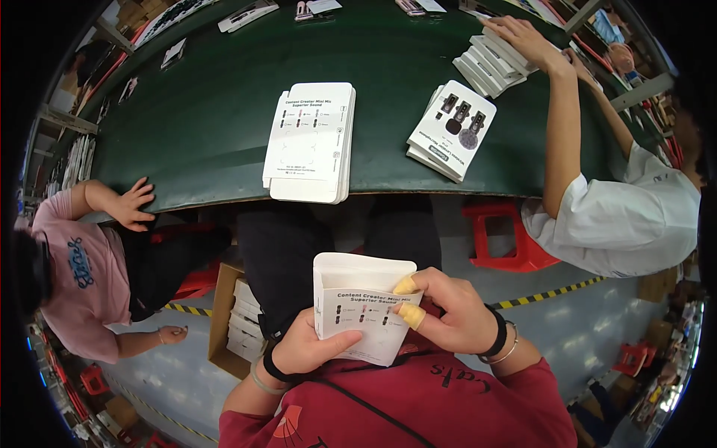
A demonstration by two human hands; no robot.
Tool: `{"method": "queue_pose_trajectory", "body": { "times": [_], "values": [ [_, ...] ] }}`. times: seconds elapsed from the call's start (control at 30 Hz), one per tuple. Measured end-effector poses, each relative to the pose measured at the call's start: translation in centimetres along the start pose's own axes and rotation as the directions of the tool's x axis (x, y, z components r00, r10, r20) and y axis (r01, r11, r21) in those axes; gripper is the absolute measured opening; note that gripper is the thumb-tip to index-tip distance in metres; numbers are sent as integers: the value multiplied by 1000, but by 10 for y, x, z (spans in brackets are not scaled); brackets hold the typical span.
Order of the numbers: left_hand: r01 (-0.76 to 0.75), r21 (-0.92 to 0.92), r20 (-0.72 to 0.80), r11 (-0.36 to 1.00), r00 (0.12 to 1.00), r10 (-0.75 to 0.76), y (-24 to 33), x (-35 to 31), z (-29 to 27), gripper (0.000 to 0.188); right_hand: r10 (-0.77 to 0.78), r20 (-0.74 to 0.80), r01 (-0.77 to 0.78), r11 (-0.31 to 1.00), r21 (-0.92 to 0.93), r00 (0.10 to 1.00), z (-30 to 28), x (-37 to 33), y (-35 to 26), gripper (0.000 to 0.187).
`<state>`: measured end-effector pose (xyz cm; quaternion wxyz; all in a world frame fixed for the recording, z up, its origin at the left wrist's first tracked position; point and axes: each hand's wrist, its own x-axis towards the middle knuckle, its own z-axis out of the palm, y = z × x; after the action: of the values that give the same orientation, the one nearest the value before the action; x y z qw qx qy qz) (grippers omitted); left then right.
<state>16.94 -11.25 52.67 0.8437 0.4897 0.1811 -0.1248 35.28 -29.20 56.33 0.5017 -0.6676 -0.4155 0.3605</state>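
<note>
Both my hands hold a white cardboard box blank (364, 299), partly folded open, close to my chest. My left hand (310, 345) grips its lower left edge with the thumb across the printed face. My right hand (448, 308) pinches its right edge, with yellow finger cots on two fingertips. On the green table (202, 127) ahead lies a stack of flat white box blanks (310, 142). To its right sits a smaller stack of printed cards with black shapes (452, 128).
A person in white at the right reaches to a stack of white boxes (493, 63). A person in pink at the left rests a hand (133, 203) on the table edge. A cardboard carton (235, 313) and a red stool (504, 235) stand below the table.
</note>
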Motion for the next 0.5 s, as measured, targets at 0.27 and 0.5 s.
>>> {"method": "queue_pose_trajectory", "body": {
  "times": [0.27,0.5],
  "values": [
    [-332,460,-243,824,845,477,-6,13,2,49,-105,-88,100,993,-54,991,7,-7,17,27],
    [-523,400,-224,753,741,633,-11,16,10,57,239,-192,-46,731,681,952,16,3,20,41]
  ]
}}
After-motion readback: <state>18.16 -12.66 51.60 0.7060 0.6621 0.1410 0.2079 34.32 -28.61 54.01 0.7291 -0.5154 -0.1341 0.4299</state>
